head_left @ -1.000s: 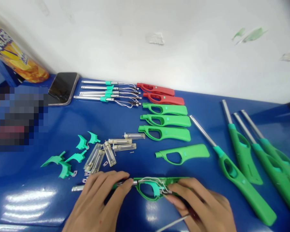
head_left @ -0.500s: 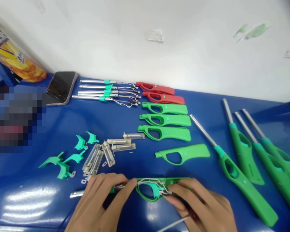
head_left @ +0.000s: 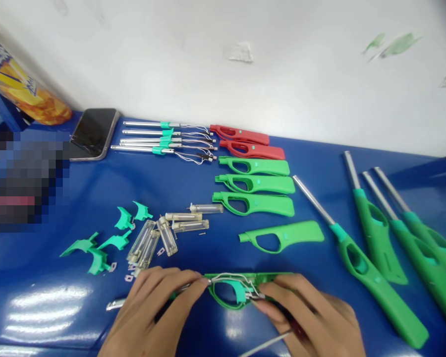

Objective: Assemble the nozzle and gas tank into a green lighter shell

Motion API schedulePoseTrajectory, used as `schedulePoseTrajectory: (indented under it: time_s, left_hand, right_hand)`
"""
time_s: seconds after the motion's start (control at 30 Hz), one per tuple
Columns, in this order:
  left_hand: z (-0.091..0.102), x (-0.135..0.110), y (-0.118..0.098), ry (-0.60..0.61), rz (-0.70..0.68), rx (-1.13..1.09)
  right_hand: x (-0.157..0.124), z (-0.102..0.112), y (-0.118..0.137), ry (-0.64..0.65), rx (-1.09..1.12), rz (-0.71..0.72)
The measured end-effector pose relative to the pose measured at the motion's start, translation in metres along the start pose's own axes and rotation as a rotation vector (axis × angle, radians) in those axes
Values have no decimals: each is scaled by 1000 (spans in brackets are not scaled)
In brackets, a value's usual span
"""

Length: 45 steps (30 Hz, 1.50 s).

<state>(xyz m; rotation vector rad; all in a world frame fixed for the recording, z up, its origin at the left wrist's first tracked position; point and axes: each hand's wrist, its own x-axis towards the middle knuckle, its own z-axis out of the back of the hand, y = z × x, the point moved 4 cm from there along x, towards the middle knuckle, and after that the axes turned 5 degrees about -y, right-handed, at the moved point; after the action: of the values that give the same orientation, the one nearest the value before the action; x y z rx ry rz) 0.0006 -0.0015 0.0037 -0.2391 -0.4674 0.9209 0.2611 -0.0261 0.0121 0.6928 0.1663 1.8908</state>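
Note:
In front of me lies an opened green lighter handle half (head_left: pixel 228 303), its hollow side up. A turquoise trigger (head_left: pixel 239 290) sits in its finger loop. White wires (head_left: pixel 228 275) run along the upper edge. My left hand (head_left: pixel 158 310) is closed on a metal lighter tube (head_left: pixel 115 304), thumb by the handle's front end. My right hand (head_left: pixel 306 310) grips the handle's rear part, fingertips at the wire ends beside the trigger. A thin metal rod with a dark red end (head_left: pixel 269 343), probably a screwdriver, is tucked under the right hand's fingers. The fingers hide part of the handle's inside.
Clear fuel tanks (head_left: pixel 167 237) and turquoise triggers (head_left: pixel 115 242) lie left of centre. Wired tubes (head_left: pixel 148 133), red handles (head_left: pixel 250 148) and green handles (head_left: pixel 260 204) line the back. Assembled lighters (head_left: pixel 382 292) lie right. A phone (head_left: pixel 94 133) and snack bag (head_left: pixel 40 101) stand back left.
My left hand and the metal tube have shifted very slightly left. My right hand keeps its grip, and the parts on the table stay in place.

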Motion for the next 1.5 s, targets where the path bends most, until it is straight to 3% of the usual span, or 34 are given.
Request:
schedulePoseTrajectory:
  time_s: [0.2, 0.43, 1.0, 1.5]
  left_hand:
    - [4, 8, 6, -56, 12, -57]
    - [3, 16, 5, -9, -21, -30]
    - [8, 13, 8, -119, 201, -389]
    - [8, 13, 8, -25, 53, -170]
  right_hand:
    - [0, -2, -1, 3, -5, -11]
    - [-1, -2, -1, 6, -22, -13]
    - [0, -1, 0, 9, -17, -10]
    - [0, -2, -1, 12, -14, -12]
